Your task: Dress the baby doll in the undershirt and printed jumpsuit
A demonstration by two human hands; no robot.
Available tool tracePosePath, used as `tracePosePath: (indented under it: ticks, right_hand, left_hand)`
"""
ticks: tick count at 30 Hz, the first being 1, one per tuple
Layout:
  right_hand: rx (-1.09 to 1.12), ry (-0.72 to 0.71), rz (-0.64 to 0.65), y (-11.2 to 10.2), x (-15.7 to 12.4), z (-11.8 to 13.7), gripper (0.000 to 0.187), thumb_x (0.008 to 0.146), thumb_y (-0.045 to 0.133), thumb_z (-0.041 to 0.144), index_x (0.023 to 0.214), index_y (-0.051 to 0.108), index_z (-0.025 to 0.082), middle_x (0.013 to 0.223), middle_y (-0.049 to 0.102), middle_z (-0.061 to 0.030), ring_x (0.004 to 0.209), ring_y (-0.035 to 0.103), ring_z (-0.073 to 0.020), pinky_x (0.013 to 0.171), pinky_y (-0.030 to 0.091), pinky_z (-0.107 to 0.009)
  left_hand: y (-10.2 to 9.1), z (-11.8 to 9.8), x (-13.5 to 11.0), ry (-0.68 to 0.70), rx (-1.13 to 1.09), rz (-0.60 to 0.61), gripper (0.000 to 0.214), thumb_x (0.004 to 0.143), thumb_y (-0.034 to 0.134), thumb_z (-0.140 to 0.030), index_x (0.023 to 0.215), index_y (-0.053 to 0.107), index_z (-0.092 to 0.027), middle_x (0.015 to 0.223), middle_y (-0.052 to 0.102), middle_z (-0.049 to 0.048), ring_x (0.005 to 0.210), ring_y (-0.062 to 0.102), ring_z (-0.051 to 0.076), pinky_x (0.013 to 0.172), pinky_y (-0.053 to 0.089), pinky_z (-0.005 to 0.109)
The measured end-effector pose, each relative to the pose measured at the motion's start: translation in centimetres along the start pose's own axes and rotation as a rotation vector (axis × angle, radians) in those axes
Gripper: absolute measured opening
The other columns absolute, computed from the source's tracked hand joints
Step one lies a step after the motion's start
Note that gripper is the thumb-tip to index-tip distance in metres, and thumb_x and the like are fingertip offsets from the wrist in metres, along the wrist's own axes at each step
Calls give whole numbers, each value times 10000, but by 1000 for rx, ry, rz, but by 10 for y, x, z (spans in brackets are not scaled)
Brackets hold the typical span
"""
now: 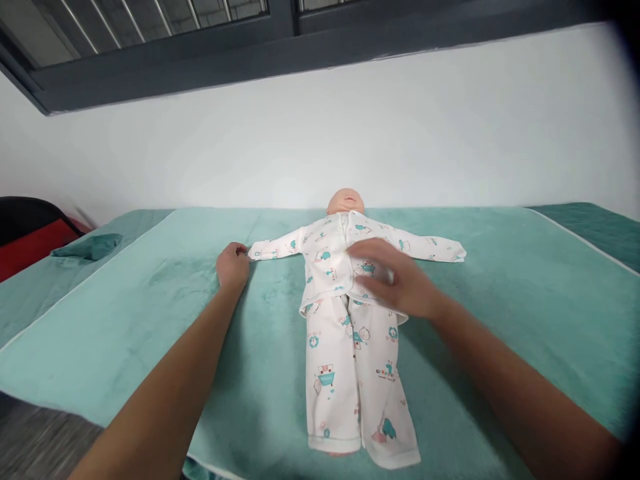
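A baby doll (346, 200) lies on its back, dressed in a white long-sleeved top (325, 260) and white trousers (333, 373), both printed with small teal and pink pictures. Both sleeves are stretched out sideways. At the end of the sleeve on the left (275, 249), my left hand (233, 265) is closed, its fingertips pinching the cuff. My right hand (397, 277), slightly blurred, hovers over the front of the top with thumb and fingers apart and nothing visible between them. The sleeve on the right (435, 249) lies flat. Part of the top is hidden behind my right hand.
A teal cloth (150, 320) covers the table up to the white wall (320, 140). Crumpled teal fabric (87, 247) lies near a black and red object (35, 233) at the left. A dark-framed window (200, 47) with bars is above.
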State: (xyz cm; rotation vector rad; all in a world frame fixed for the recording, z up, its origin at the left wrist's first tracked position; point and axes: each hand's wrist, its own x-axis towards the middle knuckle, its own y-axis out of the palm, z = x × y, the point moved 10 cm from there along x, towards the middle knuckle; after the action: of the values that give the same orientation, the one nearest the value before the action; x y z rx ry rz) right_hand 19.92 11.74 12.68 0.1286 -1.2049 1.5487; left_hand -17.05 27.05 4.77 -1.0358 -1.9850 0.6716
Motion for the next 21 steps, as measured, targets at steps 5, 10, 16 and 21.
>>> tracePosePath:
  ticks: [5, 10, 16, 21]
  right_hand:
    - [-245, -203, 269, 56, 11, 52, 248, 903, 516, 147, 1106, 628, 234, 1124, 659, -51, 1052, 554, -229, 1002, 357, -447]
    - [-459, -247, 250, 63, 4, 57, 270, 907, 434, 43, 972, 651, 190, 951, 652, -57, 896, 526, -207, 882, 360, -395]
    - [-359, -206, 359, 73, -6, 60, 217, 952, 432, 101, 908, 632, 174, 907, 619, -48, 817, 506, -178, 736, 356, -333]
    - [-184, -118, 363, 58, -4, 60, 297, 1023, 413, 321, 839, 613, 199, 837, 615, -13, 776, 530, -152, 729, 366, -325]
  left_hand:
    - [-2, 1, 0, -14, 10, -22, 327, 769, 448, -79, 956, 676, -221, 952, 741, 47, 908, 642, 222, 781, 441, 316]
    - [-1, 2, 0, -20, 31, -27, 298, 777, 459, -91, 928, 681, -218, 921, 735, 58, 899, 638, 233, 775, 436, 324]
    - [-1, 0, 1, -5, 57, -21, 284, 769, 466, -110, 914, 688, -213, 902, 724, 77, 898, 636, 251, 774, 437, 341]
    - [1, -1, 1, 9, 65, -6, 286, 768, 465, -115, 917, 690, -210, 917, 730, 73, 898, 641, 246, 764, 439, 336]
